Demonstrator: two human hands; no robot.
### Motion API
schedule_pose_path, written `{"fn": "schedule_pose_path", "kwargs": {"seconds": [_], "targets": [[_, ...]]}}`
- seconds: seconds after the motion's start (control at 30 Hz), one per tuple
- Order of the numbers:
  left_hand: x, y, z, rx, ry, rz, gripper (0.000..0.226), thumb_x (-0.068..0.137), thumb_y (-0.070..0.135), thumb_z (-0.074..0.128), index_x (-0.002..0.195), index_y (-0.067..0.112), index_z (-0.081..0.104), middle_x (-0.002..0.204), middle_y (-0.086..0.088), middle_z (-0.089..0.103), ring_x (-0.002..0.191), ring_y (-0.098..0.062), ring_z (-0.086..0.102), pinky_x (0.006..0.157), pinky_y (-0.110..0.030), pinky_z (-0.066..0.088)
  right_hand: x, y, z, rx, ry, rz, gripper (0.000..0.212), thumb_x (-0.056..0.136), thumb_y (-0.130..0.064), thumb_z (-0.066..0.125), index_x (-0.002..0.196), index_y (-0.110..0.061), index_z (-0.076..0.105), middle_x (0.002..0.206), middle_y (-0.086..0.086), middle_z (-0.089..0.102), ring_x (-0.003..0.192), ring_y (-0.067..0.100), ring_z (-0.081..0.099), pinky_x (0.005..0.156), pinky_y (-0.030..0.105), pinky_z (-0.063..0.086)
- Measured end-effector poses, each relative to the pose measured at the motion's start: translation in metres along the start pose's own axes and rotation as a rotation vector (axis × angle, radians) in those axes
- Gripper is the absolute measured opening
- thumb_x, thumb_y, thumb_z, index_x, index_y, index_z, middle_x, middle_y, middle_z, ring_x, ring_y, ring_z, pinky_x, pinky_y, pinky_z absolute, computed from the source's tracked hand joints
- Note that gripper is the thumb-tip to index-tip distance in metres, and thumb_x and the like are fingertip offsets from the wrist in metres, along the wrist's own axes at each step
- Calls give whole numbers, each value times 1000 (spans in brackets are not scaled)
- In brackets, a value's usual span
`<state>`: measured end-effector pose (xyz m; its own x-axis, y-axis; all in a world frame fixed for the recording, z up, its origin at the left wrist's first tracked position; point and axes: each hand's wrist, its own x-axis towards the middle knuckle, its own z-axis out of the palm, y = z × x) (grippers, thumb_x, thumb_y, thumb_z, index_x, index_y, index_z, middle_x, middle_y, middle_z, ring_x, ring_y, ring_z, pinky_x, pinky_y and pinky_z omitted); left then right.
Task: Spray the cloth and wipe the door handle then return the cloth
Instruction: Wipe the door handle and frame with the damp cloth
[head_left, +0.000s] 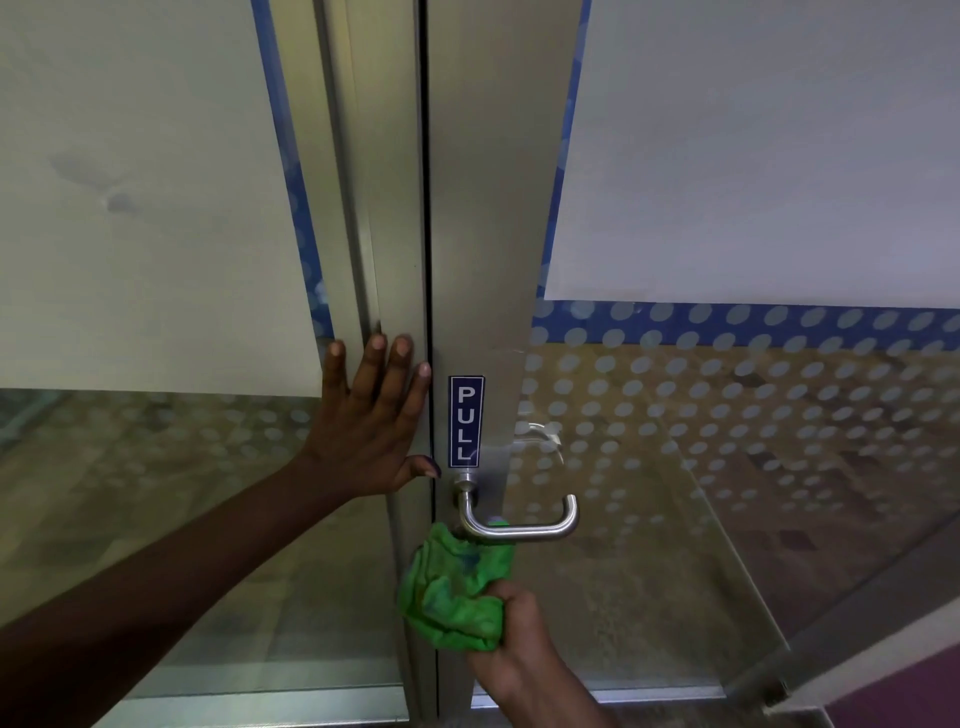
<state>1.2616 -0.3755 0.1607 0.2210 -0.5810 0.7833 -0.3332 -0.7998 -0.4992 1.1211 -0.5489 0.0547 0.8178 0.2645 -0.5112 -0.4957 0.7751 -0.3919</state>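
Right hand grip around cloth

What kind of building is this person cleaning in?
Probably an office or public building: a metal-framed glass door with frosted film and blue dotted banding, a blue PULL sign, and a brushed steel lever handle.

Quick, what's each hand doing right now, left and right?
Left hand: open, fingers spread, flat against the metal door frame.
Right hand: closed on the green cloth, which is pressed up under the door handle.
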Motion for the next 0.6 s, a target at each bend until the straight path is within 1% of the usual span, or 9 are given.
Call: {"fn": "schedule_pose_path", "kwargs": {"seconds": [0.07,0.1,0.17,0.23,0.3,0.37,0.43,0.5,0.6], "targets": [[0,0,-1,3,-3,-4,99,88,76,7,150,0,21,164,-20,-6,152,-38,-6,119,-63,-5,8,4,10,12,-15,-17,49,76,2,39,119,6,62,113,26,63,93,41,67,90,52,53],[1,1,-2,3,-3,-5,98,88,75,7,148,0,24,164,-21,-6,152,-39,-5,119,-63,-5,11,4,15,31,-57,-31,47,74,2,43,115,4,65,106,23,65,86,39,68,79,46,57],[1,1,-2,4,-4,-5,98,88,75,7,148,0,25,164,-21,-5,152,-39,-5,119,-63,-4,13,1,28,49,-169,-64,34,65,-3,59,97,-10,66,89,9,57,67,26,60,63,30,50],[1,1,-2,1,-3,-6,98,88,75,7,149,0,22,164,-20,-5,152,-39,-4,119,-64,-4,18,-1,33,52,-263,-81,33,60,-7,68,88,-20,58,81,0,44,58,12,49,56,21,40],[0,1,-1,4,-2,-8,98,88,75,7,151,1,21,164,-21,-4,152,-39,-4,119,-64,-4,23,-1,35,66,-279,-72,21,69,-11,59,87,-21,57,79,-1,43,56,10,47,54,19,39],[-1,1,0,9,-4,-6,98,88,75,7,151,1,20,164,-21,-4,152,-40,-4,119,-65,-4,28,-2,33,108,-206,-57,18,79,-10,46,85,-19,60,79,1,45,55,12,47,54,20,39],[-2,2,1,8,-4,-6,97,89,74,7,152,1,20,164,-21,-3,152,-40,-3,119,-65,-4,32,-5,31,168,-163,-29,37,95,-20,30,86,-17,66,82,1,44,57,12,46,55,22,37],[-1,2,1,8,1,-5,96,89,74,7,152,1,20,164,-21,-2,152,-40,-2,119,-65,-3,32,-7,31,223,-125,8,53,101,-32,21,92,-13,71,86,2,44,65,16,42,61,27,35],[-1,1,0,6,5,-1,96,89,74,7,152,2,19,164,-21,-2,152,-39,-2,119,-65,-4,31,-8,31,262,-87,25,54,101,-31,25,98,-8,73,94,4,48,75,20,41,69,33,30]]}}
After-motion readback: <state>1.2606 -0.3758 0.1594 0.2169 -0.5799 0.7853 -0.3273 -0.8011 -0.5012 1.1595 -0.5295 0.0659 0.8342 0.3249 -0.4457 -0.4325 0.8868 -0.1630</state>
